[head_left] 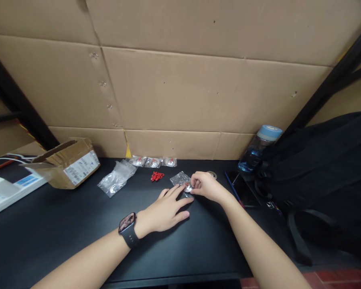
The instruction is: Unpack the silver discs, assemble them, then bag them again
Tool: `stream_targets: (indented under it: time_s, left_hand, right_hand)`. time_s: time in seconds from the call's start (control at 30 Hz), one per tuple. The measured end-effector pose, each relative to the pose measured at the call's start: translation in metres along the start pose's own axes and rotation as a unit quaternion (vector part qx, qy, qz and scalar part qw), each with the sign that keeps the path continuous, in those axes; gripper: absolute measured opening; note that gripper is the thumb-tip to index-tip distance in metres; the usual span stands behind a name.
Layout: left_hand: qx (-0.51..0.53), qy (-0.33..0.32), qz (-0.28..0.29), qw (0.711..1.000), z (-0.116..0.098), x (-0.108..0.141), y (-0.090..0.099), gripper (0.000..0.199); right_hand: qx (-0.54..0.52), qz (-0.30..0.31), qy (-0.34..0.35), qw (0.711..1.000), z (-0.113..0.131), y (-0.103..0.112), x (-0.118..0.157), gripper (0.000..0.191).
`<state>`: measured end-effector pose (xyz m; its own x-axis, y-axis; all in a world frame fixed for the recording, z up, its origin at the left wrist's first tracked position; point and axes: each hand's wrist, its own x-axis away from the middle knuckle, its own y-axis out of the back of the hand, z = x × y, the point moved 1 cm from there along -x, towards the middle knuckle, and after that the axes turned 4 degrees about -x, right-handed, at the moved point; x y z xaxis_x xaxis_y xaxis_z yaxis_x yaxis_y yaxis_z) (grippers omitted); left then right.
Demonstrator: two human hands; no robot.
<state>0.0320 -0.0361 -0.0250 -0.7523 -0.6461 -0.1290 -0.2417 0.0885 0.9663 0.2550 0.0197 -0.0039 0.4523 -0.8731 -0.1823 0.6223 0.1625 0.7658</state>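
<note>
A round silver disc [188, 188] with a small red piece on top lies on the black table, on a clear plastic bag [179, 178]. My right hand [205, 185] has its fingers bent and closed at the disc's right edge; its fingertips partly hide the disc. Palm down, my left hand [167, 209] rests with fingers spread, the fingertips touching the bag and the disc's left side. Left of the bag is a small heap of red clip-like pieces [157, 176]. Behind it, similar bagged silver discs [153, 162] with red pieces stand in a row.
Clear plastic bags [117, 178] lie to the left, beside an open cardboard box [75, 164] and a white power strip [15, 192]. At right are a roll of tape [213, 174], a blue-capped bottle [257, 148], a pen [233, 188], a dark flat device [247, 194] and a black bag [327, 180].
</note>
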Motion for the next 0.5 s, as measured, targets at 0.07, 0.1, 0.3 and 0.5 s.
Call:
stream_targets:
  time_s: [0.07,0.1,0.3,0.5]
  left_hand:
    - [0.000,-0.002,-0.009,1.000,0.001,0.000,-0.001,0.048]
    - [-0.002,-0.004,-0.013,1.000,0.001,0.001,-0.002,0.048]
    - [-0.020,-0.020,-0.036,0.999,0.002,0.001,-0.001,0.048]
    - [-0.041,-0.010,-0.056,0.998,0.005,0.003,0.005,0.043]
  right_hand:
    - [0.014,-0.025,0.004,1.000,-0.002,-0.007,-0.003,0.024]
    - [0.025,-0.037,0.006,0.999,-0.003,-0.010,-0.004,0.025]
    - [0.101,-0.068,-0.045,0.992,-0.001,-0.013,-0.006,0.023]
    - [0.158,-0.112,-0.069,0.979,0.000,-0.016,-0.013,0.021]
